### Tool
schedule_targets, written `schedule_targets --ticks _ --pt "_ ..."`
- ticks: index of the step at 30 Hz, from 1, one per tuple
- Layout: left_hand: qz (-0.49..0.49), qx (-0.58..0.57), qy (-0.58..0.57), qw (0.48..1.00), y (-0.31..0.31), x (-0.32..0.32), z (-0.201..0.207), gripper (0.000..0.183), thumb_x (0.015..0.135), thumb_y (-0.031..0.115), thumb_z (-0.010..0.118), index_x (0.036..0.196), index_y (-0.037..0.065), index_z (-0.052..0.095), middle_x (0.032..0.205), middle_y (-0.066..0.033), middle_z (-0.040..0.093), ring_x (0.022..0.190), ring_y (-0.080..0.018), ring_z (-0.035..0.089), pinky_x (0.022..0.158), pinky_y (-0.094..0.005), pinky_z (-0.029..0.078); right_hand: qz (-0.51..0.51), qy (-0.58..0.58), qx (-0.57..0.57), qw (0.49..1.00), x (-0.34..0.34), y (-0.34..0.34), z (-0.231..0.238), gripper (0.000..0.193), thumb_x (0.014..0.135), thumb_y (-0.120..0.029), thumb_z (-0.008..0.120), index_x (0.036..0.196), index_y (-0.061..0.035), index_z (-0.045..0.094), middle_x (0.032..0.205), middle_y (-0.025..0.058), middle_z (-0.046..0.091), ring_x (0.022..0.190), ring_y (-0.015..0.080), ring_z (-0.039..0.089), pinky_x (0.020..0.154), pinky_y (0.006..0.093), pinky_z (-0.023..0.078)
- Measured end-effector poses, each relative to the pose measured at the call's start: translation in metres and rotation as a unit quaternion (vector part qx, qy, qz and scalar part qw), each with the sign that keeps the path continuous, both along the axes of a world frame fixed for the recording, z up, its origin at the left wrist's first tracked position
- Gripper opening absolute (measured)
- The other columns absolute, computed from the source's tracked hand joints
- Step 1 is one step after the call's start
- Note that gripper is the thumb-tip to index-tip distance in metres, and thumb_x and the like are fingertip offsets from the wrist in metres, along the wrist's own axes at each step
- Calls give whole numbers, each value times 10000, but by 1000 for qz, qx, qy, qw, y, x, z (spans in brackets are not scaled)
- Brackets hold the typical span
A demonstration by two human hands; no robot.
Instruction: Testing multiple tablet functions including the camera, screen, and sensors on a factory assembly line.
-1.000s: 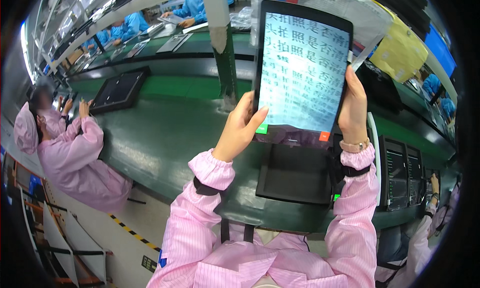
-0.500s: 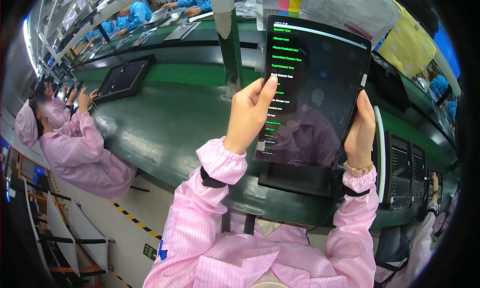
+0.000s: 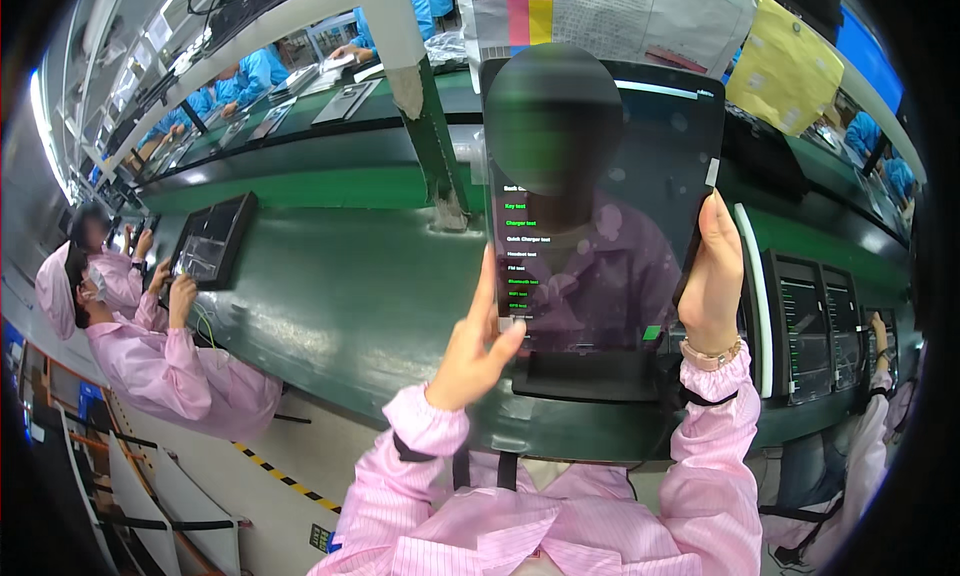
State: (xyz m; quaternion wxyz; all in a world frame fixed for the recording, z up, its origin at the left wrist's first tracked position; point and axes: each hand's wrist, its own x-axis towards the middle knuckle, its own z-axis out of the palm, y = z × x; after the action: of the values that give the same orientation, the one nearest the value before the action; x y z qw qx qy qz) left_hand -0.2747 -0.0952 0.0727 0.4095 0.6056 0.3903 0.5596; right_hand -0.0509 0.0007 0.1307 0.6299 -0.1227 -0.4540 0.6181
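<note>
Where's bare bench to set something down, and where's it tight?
Widest free patch: the green workbench left of the left hand, bordered by the black-framed device near the co-worker and, behind, the post. Crowded: the right side, where a white strip and dark-screened devices lie beyond the right hand, and below the tablet, where a black tray lies.

Clock about tablet point(image 3: 650, 166) | 9: room to pass over bench point(image 3: 335, 266) | 10: post point(image 3: 431, 131) blocks | 12: papers point(image 3: 640, 21) block | 4: white bar point(image 3: 756, 306) blocks | 6: black panel point(image 3: 585, 379) below
</note>
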Motion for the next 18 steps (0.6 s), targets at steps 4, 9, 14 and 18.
schedule_targets --ticks 4,9,14,18 --pt "-9 -65 -75 995 -23 3 -11 805 883 30 490 1463 94 -64 1239 -177 502 848 -186 628 726 -326 526 -25 -6 16 1000 -5 -6 9 383 972 -232 432 1256 23 466 1238 101 542 1157 193 503 987 318 373" --pt "2 -30 -71 997 -31 -2 -12 803 885 13 493 1461 89 -62 1120 -175 566 728 -230 661 722 -333 536 15 -6 69 997 -10 -12 19 377 975 -222 419 1261 19 469 1248 97 537 1149 198 509 974 326 389" --pt "5 -14 -88 996 -34 -4 -9 797 882 -25 479 1459 80 -60 1207 -186 525 767 -241 664 718 -333 542 6 27 39 999 -20 -16 25 336 983 -214 404 1223 11 471 1167 91 569 1052 178 566 892 316 455" --pt "8 -19 -98 995 -34 -7 -10 786 888 -20 468 1457 78 -64 1310 -197 451 774 -249 666 709 -332 546 8 20 38 999 -19 -15 24 315 982 -223 407 1186 3 490 1115 78 586 1016 168 579 870 309 463"
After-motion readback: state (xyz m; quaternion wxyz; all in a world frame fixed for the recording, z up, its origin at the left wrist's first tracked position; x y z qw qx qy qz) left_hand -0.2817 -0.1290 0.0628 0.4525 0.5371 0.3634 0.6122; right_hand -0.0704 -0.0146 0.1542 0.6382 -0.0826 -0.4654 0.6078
